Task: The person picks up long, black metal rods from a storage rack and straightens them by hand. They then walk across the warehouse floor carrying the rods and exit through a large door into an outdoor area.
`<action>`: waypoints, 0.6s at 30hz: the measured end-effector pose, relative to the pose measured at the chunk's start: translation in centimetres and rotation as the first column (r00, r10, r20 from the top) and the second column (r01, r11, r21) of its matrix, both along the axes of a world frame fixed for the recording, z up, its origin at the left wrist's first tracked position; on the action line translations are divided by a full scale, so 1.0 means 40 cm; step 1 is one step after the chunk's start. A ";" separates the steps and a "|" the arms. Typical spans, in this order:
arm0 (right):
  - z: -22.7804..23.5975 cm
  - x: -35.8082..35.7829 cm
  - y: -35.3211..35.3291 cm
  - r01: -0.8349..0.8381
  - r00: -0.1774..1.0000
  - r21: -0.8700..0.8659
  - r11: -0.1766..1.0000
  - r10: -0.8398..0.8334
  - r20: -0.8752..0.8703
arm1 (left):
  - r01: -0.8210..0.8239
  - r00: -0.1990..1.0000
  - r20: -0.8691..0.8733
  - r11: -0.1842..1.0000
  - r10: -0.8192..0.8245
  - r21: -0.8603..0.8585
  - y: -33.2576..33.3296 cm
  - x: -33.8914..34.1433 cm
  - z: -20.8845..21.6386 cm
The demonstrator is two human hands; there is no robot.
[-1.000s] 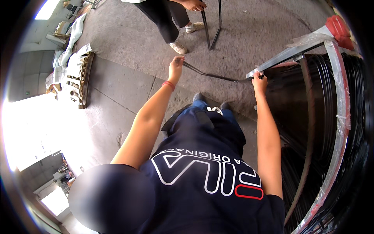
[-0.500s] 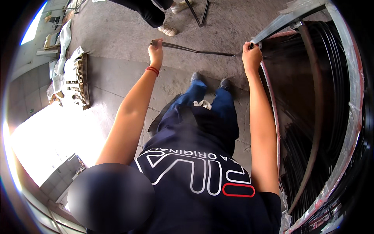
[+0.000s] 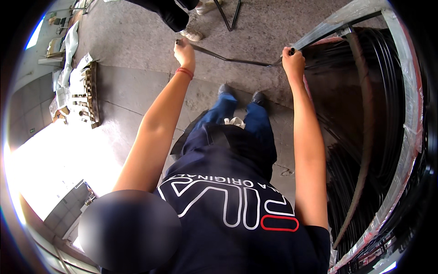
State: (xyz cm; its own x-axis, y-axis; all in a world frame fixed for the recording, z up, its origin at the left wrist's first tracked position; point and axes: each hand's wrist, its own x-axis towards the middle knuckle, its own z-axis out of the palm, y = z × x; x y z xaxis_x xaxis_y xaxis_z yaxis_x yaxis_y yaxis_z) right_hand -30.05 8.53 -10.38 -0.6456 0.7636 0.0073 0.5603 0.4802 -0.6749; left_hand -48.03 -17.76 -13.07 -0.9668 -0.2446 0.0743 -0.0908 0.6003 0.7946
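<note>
A thin black bent tube frame [image 3: 248, 62] spans the gap between my hands, held out in front of me at arm's length. My left hand [image 3: 185, 55] is closed round its left end, and a dark tube end pokes out above the fist. At the other end my right hand [image 3: 294, 64] grips it in the same way, with an open tube end showing by the thumb. The middle stretch of the frame dips lower than its ends. My right hand is close beside the upper corner of a large metal rack [image 3: 315, 39].
Many black bent tubes [image 3: 388, 86] fill the rack on my right, behind a wrapped brown bar [image 3: 367, 114]. Ahead, another person's leg and shoe [image 3: 191, 34] stand near a black V-shaped stand [image 3: 232, 20]. Wooden pallets [image 3: 93, 96] lie at left.
Both hands have moved slightly farther out, the left one also a little rightward, with the frame still in them. The rack appears shifted slightly to the left.
</note>
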 end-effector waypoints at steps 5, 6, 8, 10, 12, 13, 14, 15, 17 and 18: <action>-0.005 0.003 0.028 -0.094 0.995 -0.122 0.988 0.098 0.034 | -0.071 0.994 0.074 0.994 0.077 -0.079 0.019 -0.010 0.010; -0.008 0.006 0.031 -0.118 0.993 -0.147 0.982 0.120 0.005 | -0.086 0.991 0.089 0.991 0.095 -0.102 0.021 -0.014 0.014; -0.002 0.015 0.032 -0.173 0.985 -0.194 0.966 0.166 -0.051 | -0.099 0.986 0.125 0.992 0.108 -0.077 0.016 -0.024 0.021; -0.011 0.021 0.037 -0.214 0.976 -0.190 0.958 0.200 -0.088 | -0.092 0.985 0.137 0.992 0.103 -0.083 0.007 -0.033 0.018; -0.022 0.026 0.047 -0.256 0.964 -0.214 0.943 0.231 -0.132 | -0.065 0.989 0.124 0.991 0.080 -0.119 0.001 -0.039 0.013; -0.031 0.027 0.049 -0.242 0.966 -0.203 0.949 0.217 -0.138 | -0.057 0.992 0.107 0.988 0.073 -0.144 -0.002 -0.038 0.018; -0.040 0.029 0.050 -0.245 0.965 -0.202 0.948 0.220 -0.140 | -0.022 0.994 0.108 0.991 0.037 -0.131 -0.008 -0.039 0.025; -0.048 0.031 0.051 -0.248 0.965 -0.202 0.947 0.223 -0.141 | 0.012 0.994 0.108 0.993 0.000 -0.117 -0.015 -0.040 0.033; -0.039 0.028 0.042 -0.226 0.972 -0.213 0.951 0.206 -0.111 | 0.062 0.995 0.086 0.991 -0.052 -0.116 -0.024 -0.038 0.042; -0.036 0.030 0.039 -0.217 0.974 -0.206 0.954 0.197 -0.115 | 0.078 0.996 0.063 0.988 -0.070 -0.130 -0.025 -0.035 0.045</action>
State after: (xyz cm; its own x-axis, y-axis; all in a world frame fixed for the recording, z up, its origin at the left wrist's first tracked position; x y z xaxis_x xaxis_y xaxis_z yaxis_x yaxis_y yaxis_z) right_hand -28.86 10.07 -11.80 -0.7941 0.6031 -0.0755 0.3941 0.4164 -0.8193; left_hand -49.41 -18.75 -11.26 -0.9855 -0.1641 0.0441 -0.0862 0.7067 0.7022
